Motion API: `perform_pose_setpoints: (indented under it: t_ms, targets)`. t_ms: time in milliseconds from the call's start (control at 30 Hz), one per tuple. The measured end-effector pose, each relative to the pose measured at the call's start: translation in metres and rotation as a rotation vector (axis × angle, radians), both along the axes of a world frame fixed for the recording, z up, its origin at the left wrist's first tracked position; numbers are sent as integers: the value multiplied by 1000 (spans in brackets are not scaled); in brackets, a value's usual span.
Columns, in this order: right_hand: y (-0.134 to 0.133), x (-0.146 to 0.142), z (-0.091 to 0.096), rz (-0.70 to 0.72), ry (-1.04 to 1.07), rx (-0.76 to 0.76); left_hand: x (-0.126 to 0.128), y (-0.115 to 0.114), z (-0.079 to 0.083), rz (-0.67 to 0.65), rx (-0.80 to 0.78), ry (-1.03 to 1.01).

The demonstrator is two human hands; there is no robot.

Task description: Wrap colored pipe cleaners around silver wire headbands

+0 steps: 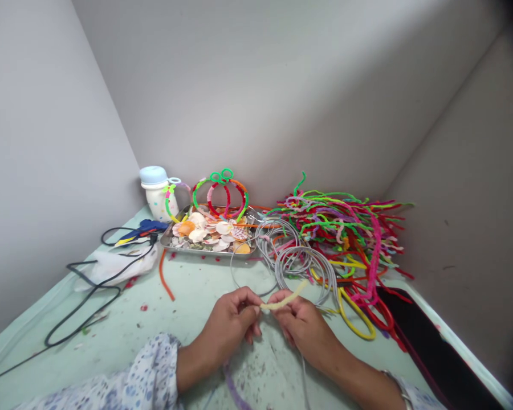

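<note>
A short, pale yellow pipe cleaner (pixel 291 296) lies between my two hands above the table. My left hand (pixel 231 316) pinches its left end between thumb and fingers. My right hand (pixel 303 324) has its fingers closed round the strip close by, with the free end pointing up and right. Below my left hand, a purple fuzzy strip (pixel 234 388) hangs or lies toward the near edge; its upper end is hidden. A thin grey wire (pixel 304 376) runs beneath my right hand. Coiled grey wire (pixel 301 265) rests just beyond both hands.
A metal tray (pixel 235 255) of shells stands at the back, with pipe-cleaner rings (pixel 209 199) over it. Beside it are a bottle (pixel 156 196) and black cable (pixel 115 285). To the right are a heap of coloured pipe cleaners (pixel 337 219) and a dark flat object (pixel 431 341).
</note>
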State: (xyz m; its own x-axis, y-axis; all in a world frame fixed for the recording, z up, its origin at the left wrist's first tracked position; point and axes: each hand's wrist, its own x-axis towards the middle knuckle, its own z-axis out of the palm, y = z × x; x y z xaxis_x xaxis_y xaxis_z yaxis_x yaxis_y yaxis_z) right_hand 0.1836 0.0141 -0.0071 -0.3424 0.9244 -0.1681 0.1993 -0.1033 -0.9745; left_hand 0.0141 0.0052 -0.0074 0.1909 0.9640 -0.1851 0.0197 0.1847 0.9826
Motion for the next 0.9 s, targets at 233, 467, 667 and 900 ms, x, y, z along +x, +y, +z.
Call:
perform_pose_setpoints:
  t_ms: [233,467,667,900]
  targets:
    - [1,0,3,8,67,-28,-2,-4,3,-9,94,85]
    - [1,4,6,21,42,30,-1,2,1,43,20,-12]
    - [1,4,6,1,28,4,-2,3,4,73,20,-31]
    - [2,3,5,-10,57,-34,-2,-3,6,57,73,95]
